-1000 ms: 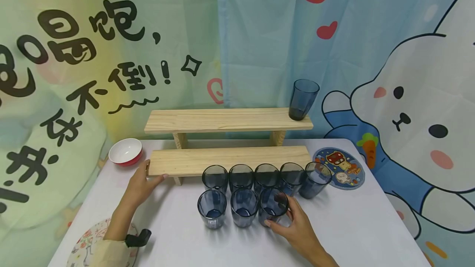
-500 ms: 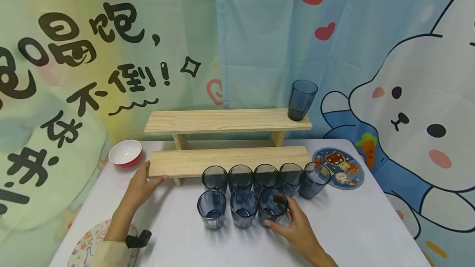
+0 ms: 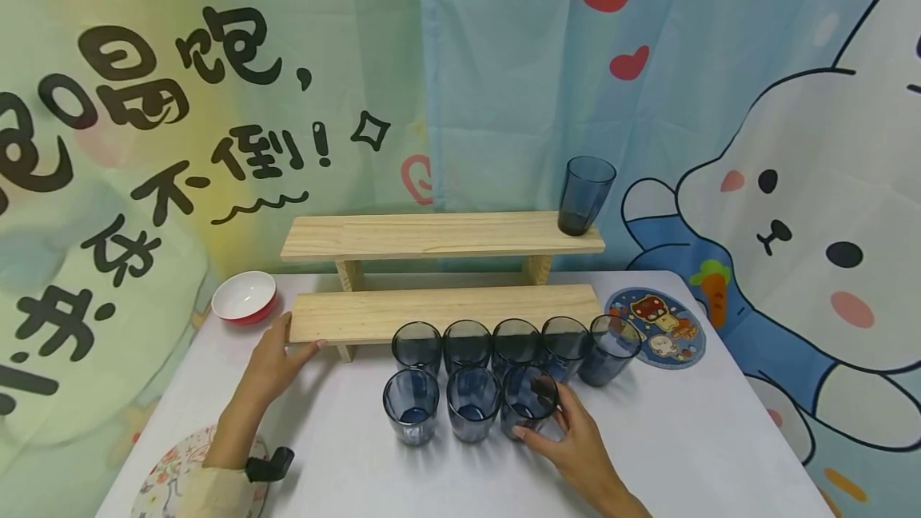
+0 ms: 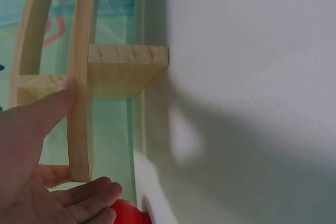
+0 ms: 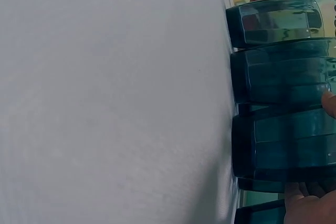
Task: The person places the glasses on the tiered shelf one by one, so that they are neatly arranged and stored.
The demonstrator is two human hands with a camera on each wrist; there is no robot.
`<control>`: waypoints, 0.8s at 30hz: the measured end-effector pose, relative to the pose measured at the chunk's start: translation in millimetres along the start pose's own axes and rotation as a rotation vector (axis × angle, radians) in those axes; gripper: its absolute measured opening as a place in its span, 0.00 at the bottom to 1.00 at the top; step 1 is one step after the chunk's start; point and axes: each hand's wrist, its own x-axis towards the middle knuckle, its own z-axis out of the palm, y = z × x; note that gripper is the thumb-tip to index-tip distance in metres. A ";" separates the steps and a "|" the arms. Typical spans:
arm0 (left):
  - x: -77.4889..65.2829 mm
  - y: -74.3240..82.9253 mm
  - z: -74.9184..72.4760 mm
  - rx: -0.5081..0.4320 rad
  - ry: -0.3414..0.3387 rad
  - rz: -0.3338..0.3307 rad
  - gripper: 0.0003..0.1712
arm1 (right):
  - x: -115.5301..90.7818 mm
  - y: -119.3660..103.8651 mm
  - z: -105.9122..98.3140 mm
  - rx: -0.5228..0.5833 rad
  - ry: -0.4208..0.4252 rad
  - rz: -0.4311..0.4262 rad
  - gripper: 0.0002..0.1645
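Right grip [image 3: 570,446]: I'm pinching the rightmost front glass [image 3: 528,394], which is standing on the bench [image 3: 345,462] | Left grip [image 3: 276,360]: I'm pinching the lower shelf [image 3: 432,312] by its end, probably steadying it

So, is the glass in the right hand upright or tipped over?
Upright. In the head view, the glass in the right hand has its opening facing up and its base underneath.

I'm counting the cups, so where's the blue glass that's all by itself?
In the head view, the lone blue glass stands at the right end of the upper wooden shelf, behind the eight glasses on the white table.
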 end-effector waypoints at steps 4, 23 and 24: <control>1.0 -1.6 0.1 0.016 -0.006 -0.002 0.55 | -0.1 -1.7 -1.1 -0.003 0.000 -0.003 0.50; 1.1 -2.1 -1.9 0.038 -0.007 0.015 0.55 | 0.6 -50.3 -27.0 0.068 -0.071 0.007 0.49; 1.2 -2.0 -1.6 0.036 -0.008 0.014 0.54 | 1.3 -55.8 -30.5 0.073 -0.073 0.007 0.50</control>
